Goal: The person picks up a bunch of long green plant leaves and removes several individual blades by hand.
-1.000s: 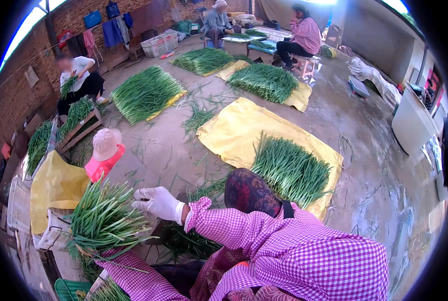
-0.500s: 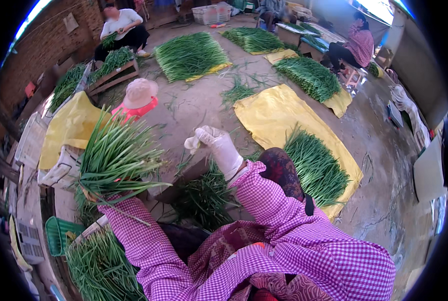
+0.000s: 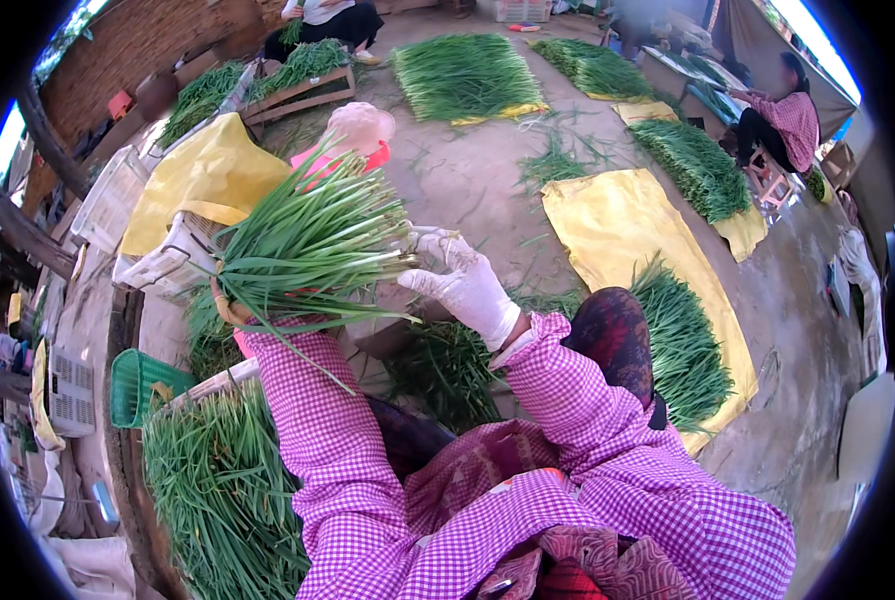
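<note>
A thick bunch of garlic chives [image 3: 312, 240] lies across my left hand [image 3: 230, 308], its pale stem ends pointing right and its green leaves hanging left. The leaves hide most of that hand, which is closed around the bunch. My right hand [image 3: 472, 295], in a white glove, is at the pale stem ends, thumb and fingers apart on either side of them. Whether the fingertips touch the stems is hard to tell. Below my hands, loose chives [image 3: 447, 365] lie in front of my legs. Beside my left forearm stands a big heap of chives [image 3: 222, 480].
Right of my knee, more chives [image 3: 679, 345] rest on a yellow sheet [image 3: 612, 215]. A green basket [image 3: 142, 385] and a white crate [image 3: 172, 258] with yellow cloth are on my left. A person in a pink hat [image 3: 360, 130] is just ahead; others sit farther off among chive piles [image 3: 462, 75].
My right hand has come to the stem ends of the chives, its fingers now spread instead of pinched together. The view has turned a little, shifting the surroundings right and up.
</note>
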The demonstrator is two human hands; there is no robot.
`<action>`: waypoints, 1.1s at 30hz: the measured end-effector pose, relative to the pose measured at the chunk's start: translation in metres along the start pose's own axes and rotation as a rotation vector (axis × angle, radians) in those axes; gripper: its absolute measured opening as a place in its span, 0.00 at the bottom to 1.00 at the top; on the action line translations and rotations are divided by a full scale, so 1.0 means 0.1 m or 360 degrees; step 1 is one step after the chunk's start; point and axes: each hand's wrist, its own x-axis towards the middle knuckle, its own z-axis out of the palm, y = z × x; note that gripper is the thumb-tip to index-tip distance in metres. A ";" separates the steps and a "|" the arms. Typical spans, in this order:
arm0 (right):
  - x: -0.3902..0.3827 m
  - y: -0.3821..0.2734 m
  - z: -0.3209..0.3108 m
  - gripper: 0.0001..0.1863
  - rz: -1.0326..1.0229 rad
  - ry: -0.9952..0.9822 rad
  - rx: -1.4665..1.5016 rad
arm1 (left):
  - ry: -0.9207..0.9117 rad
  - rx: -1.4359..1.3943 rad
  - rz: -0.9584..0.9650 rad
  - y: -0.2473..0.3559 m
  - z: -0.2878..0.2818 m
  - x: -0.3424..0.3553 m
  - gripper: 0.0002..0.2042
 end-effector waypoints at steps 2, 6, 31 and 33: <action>0.02 -0.07 0.14 0.12 0.0085 0.0161 0.0197 | -0.0378 -0.0393 0.0796 -0.62 -0.15 0.26 0.26; 0.03 0.09 0.00 0.07 0.0605 0.0388 0.0957 | -0.0334 0.0031 0.1630 -0.85 -0.26 0.35 0.26; -0.07 0.44 0.25 0.11 -0.0114 0.0359 -0.1168 | -0.0878 -0.1295 -0.1883 -0.31 -0.30 0.70 0.15; -0.09 0.44 0.27 0.11 0.0141 0.0232 -0.0988 | -0.0916 -0.1266 -0.1840 -0.41 -0.29 0.71 0.19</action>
